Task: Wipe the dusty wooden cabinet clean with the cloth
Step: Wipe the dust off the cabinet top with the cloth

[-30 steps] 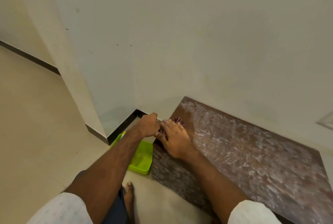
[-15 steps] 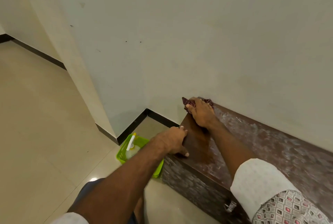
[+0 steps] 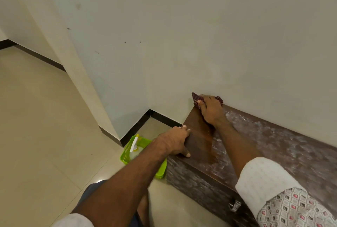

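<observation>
While right grip (image 3: 209, 110) clutches cloth (image 3: 219, 101), wiping cabinet (image 3: 198, 135) corner, left grip (image 3: 173, 142) rests flat, released. Next, likely: push cloth over dust (image 3: 273, 135) right of grip.

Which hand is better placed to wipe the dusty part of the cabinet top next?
Right. The right hand holds the cloth on the cabinet, and the dust lies beside it. The left hand only rests on the cabinet's end, without cloth.
</observation>
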